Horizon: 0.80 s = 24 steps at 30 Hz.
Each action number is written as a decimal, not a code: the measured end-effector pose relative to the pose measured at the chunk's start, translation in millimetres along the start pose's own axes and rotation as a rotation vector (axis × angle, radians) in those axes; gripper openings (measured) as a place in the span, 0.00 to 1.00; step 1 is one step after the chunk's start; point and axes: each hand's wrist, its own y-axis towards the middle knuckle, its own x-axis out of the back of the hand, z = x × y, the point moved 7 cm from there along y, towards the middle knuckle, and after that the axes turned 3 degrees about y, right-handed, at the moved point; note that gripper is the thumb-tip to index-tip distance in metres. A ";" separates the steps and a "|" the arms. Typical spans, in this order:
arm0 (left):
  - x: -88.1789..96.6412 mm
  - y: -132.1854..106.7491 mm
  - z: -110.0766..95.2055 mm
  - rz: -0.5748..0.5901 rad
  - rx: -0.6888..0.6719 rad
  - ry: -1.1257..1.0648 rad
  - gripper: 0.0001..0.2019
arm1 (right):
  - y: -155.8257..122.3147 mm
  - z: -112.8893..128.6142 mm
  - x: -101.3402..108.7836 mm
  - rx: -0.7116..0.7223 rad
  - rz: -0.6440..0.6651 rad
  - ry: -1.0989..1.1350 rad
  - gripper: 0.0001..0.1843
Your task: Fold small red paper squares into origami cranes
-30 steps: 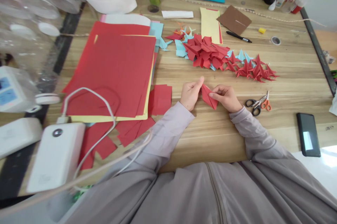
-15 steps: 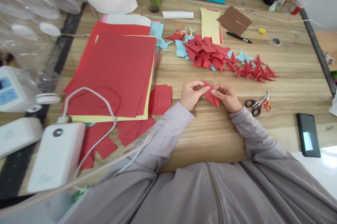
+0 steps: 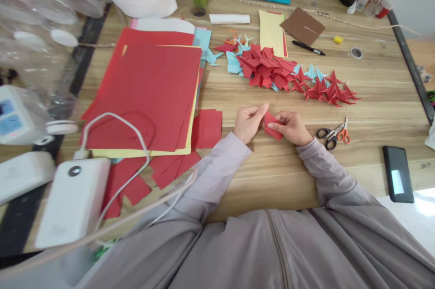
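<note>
A small folded piece of red paper (image 3: 272, 127) is pinched between both hands just above the wooden table (image 3: 374, 94). My left hand (image 3: 248, 122) grips its left edge with thumb and fingertips. My right hand (image 3: 291, 127) closes on its right side, fingers curled over it. Beyond the hands lies a heap of folded red and light-blue paper shapes (image 3: 285, 74). Small red squares (image 3: 206, 128) lie just left of my left hand.
A stack of large red and yellow sheets (image 3: 149, 94) covers the left of the table. Scissors (image 3: 335, 134) and a dark phone (image 3: 397, 173) lie to the right. A white power bank (image 3: 73, 200) with cable sits near left. A pen (image 3: 307, 47), tape and bottles stand at the back.
The red paper piece has been folded smaller and flatter between the hands. My left thumb has shifted onto its upper left corner; both hands stay in place.
</note>
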 end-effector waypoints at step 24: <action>1.1 0.0 -0.6 -0.011 0.011 -0.035 0.18 | -0.1 2.5 -0.9 0.021 -0.006 -0.040 0.19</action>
